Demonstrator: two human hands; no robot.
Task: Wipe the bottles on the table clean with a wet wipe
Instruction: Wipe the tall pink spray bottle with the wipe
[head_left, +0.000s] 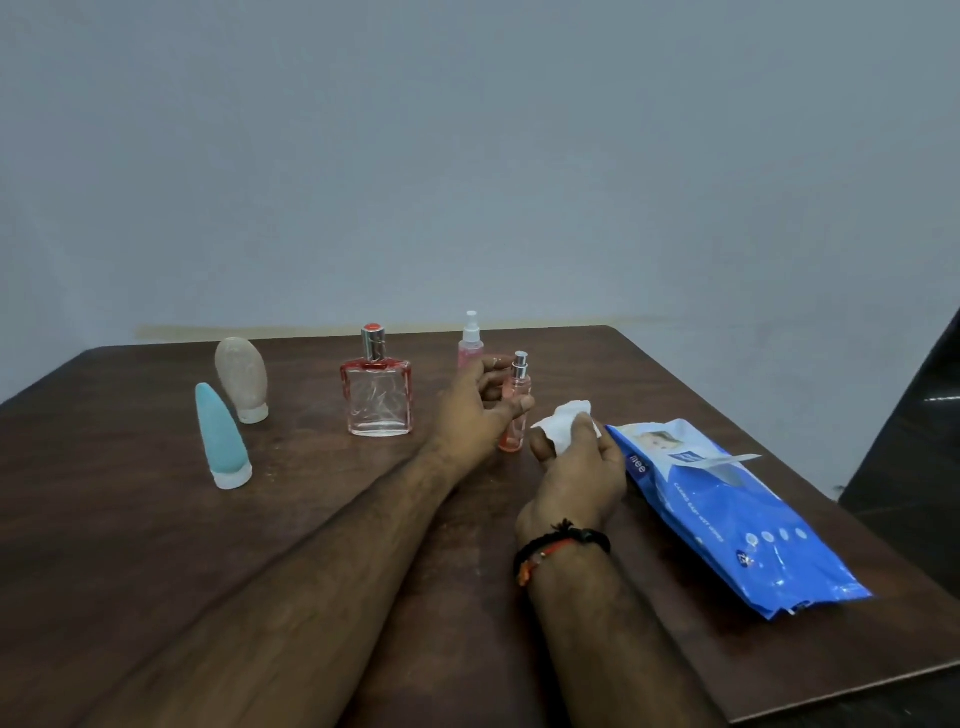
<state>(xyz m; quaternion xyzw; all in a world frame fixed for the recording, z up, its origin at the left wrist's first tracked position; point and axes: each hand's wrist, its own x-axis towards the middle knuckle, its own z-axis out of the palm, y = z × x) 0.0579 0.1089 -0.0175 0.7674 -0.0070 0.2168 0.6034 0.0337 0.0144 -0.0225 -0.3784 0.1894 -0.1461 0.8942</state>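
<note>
**Five bottles, one pack, one wipe on a brown table**

The brown wooden table (156, 545) carries everything, and the square perfume bottle serves as the marker for places.

The blue pack of wet wipes (727, 519) is the largest thing on it. It lies flat, well to the right of the perfume bottle and nearer the camera, with its white flap lifted open. There is one pack; how many wipes are left inside cannot be seen.

There are five bottles in all. The square perfume bottle (378, 395) stands upright, one of its kind, clear glass with red edges and a silver and red cap; the glass looks almost empty. To its left stand two soft tubes, cap down: a beige tube (242, 376) farther back and a teal tube (222, 436) nearer the camera, apart from each other. Their contents cannot be seen.

To the right of the perfume bottle are two slim spray bottles. The pink spray bottle (470, 345) stands at the back, holding pink liquid. The small red spray bottle (517, 415), holding reddish liquid, is upright and grasped by the left hand (475, 415), whose fingers and thumb curl round it.

Just right of that, the right hand (576, 467) pinches one crumpled white wipe (563, 423), close beside the small bottle.
</note>
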